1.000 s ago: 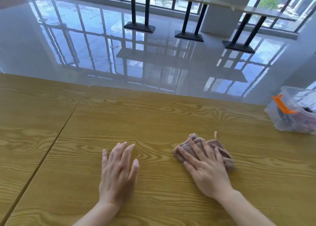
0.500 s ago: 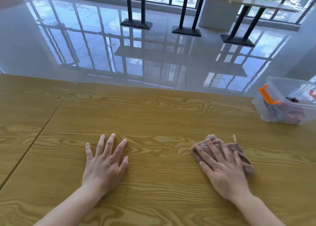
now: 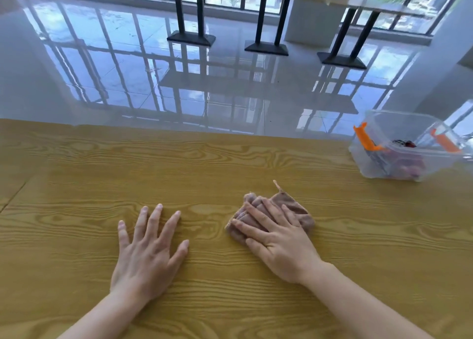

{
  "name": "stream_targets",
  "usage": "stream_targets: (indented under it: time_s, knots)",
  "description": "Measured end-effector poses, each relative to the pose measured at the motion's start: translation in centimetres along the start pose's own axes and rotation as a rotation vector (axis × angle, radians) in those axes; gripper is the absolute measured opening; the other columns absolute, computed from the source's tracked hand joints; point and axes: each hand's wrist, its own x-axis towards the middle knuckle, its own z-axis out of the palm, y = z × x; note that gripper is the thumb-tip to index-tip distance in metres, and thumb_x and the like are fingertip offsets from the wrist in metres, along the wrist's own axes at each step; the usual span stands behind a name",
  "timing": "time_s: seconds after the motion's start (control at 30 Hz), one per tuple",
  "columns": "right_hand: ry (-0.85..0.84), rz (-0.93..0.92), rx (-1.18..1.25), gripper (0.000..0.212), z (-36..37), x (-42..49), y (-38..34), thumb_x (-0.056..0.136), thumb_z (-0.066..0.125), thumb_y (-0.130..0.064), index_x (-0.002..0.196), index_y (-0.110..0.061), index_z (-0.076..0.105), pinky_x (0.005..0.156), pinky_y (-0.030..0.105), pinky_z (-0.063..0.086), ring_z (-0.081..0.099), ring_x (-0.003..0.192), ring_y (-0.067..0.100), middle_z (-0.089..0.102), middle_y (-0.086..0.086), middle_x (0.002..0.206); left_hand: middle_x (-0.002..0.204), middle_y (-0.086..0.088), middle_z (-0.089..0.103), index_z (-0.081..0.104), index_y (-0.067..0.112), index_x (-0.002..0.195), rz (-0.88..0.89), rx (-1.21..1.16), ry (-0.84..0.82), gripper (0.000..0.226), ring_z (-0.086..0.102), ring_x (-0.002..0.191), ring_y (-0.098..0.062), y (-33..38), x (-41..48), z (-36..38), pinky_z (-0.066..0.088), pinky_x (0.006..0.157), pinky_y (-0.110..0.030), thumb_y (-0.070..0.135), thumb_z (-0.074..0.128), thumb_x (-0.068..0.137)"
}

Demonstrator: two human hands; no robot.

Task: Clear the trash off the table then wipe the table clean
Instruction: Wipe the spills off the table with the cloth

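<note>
A crumpled brownish-pink cloth (image 3: 294,208) lies on the wooden table (image 3: 76,174). My right hand (image 3: 276,241) presses flat on the cloth, fingers spread over it and pointing up-left. My left hand (image 3: 148,251) rests flat on the bare table to the left of the cloth, fingers apart, holding nothing. A clear plastic bin (image 3: 409,146) with orange latches stands at the table's far right and holds dark and reddish trash. No loose trash shows on the table surface.
The table's far edge runs across the view just above the middle; beyond it lies a glossy tiled floor (image 3: 230,82) with black table legs (image 3: 266,21). A seam between table panels (image 3: 12,197) runs at the far left.
My right hand and the cloth slid right across the table and then back a little toward the middle. My left hand stayed flat on the wood, and the view shifted to the right.
</note>
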Motion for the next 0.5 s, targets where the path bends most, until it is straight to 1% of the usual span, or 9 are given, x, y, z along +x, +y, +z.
stream_targets:
  time_s: [0.07, 0.13, 0.2, 0.23, 0.3, 0.37, 0.43, 0.47, 0.5]
  knots:
    - [-0.031, 0.201, -0.074, 0.043, -1.4, 1.5, 5.3, 0.100, 0.009, -0.064, 0.140, -0.072, -0.003, 0.120, 0.053, -0.006, -0.015, 0.152, 0.017, -0.013, -0.021, 0.163, 0.167, -0.001, 0.001, 0.005, 0.040, 0.155, -0.003, 0.008, -0.004, 0.076, -0.016, 0.150, -0.021, 0.3, 0.1, 0.2, -0.009, 0.118, -0.061, 0.073, 0.005, 0.086]
    - [-0.070, 0.466, -0.054, 0.047, -2.8, 5.7, 8.4, 0.099, 0.009, -0.061, 0.144, -0.067, -0.005, 0.119, 0.060, -0.002, -0.013, 0.152, 0.022, -0.014, -0.019, 0.164, 0.167, -0.001, 0.000, 0.004, 0.040, 0.155, -0.002, 0.020, 0.005, 0.076, -0.016, 0.150, -0.022, 0.4, 0.1, 0.3, -0.010, 0.118, -0.061, 0.073, 0.004, 0.086]
    - [-0.067, 0.614, 0.026, 0.051, -3.2, 10.8, 8.3, 0.097, 0.008, -0.062, 0.147, -0.062, -0.001, 0.118, 0.063, -0.003, -0.013, 0.152, 0.027, -0.011, -0.017, 0.166, 0.167, -0.001, 0.001, 0.005, 0.041, 0.155, -0.003, 0.021, 0.021, 0.075, -0.015, 0.151, -0.021, 0.3, 0.1, 0.5, -0.011, 0.118, -0.061, 0.073, 0.005, 0.087]
    - [-0.053, 0.636, 0.041, 0.052, -3.1, 13.2, 7.3, 0.097, 0.007, -0.062, 0.149, -0.060, 0.001, 0.118, 0.063, -0.004, -0.013, 0.152, 0.030, -0.010, -0.015, 0.166, 0.166, 0.000, 0.002, 0.005, 0.042, 0.154, -0.010, 0.016, 0.026, 0.074, -0.015, 0.151, -0.021, 0.3, 0.1, 0.5, -0.012, 0.118, -0.060, 0.074, 0.005, 0.087]
    - [-0.056, 0.563, 0.052, 0.053, -2.5, 16.5, 3.7, 0.098, 0.007, -0.062, 0.150, -0.058, 0.002, 0.118, 0.063, -0.005, -0.013, 0.152, 0.032, -0.010, -0.013, 0.166, 0.166, 0.004, 0.004, 0.008, 0.045, 0.153, -0.012, 0.002, 0.025, 0.072, -0.011, 0.151, -0.020, 0.3, 0.4, 0.4, -0.014, 0.117, -0.058, 0.075, 0.009, 0.087]
    - [-0.072, 0.347, 0.031, 0.052, -1.6, 16.4, -1.5, 0.099, 0.007, -0.062, 0.150, -0.058, 0.001, 0.118, 0.060, -0.007, -0.015, 0.152, 0.029, -0.010, -0.014, 0.166, 0.161, 0.006, 0.017, 0.019, 0.050, 0.147, 0.022, -0.021, 0.015, 0.067, 0.004, 0.150, -0.022, -0.3, 0.9, -0.3, -0.007, 0.119, -0.056, 0.076, 0.018, 0.085]
    - [-0.034, 0.112, -0.005, 0.051, 0.2, 11.9, -5.7, 0.099, 0.008, -0.064, 0.149, -0.061, 0.000, 0.119, 0.056, -0.008, -0.016, 0.152, 0.025, -0.007, -0.017, 0.166, 0.149, 0.006, 0.033, 0.032, 0.053, 0.137, 0.051, -0.040, 0.044, 0.058, 0.023, 0.142, -0.022, -1.7, 2.0, -1.3, 0.009, 0.118, -0.055, 0.074, 0.024, 0.084]
    - [0.011, 0.026, -0.029, 0.050, 0.9, 8.6, -6.8, 0.100, 0.010, -0.064, 0.149, -0.061, 0.003, 0.119, 0.054, -0.005, -0.012, 0.153, 0.024, -0.003, -0.016, 0.166, 0.147, 0.006, 0.034, 0.033, 0.054, 0.136, 0.048, -0.036, 0.049, 0.056, 0.024, 0.140, -0.021, -2.6, 2.8, -1.9, 0.012, 0.117, -0.055, 0.073, 0.023, 0.084]
    - [0.059, -0.038, -0.055, 0.049, 1.4, 5.3, -6.9, 0.101, 0.015, -0.063, 0.150, -0.060, 0.008, 0.119, 0.052, 0.000, -0.006, 0.154, 0.024, 0.002, -0.015, 0.167, 0.150, 0.005, 0.030, 0.028, 0.056, 0.138, 0.025, -0.034, 0.037, 0.058, 0.018, 0.142, -0.021, -3.7, 3.5, -2.2, 0.008, 0.118, -0.058, 0.074, 0.019, 0.084]
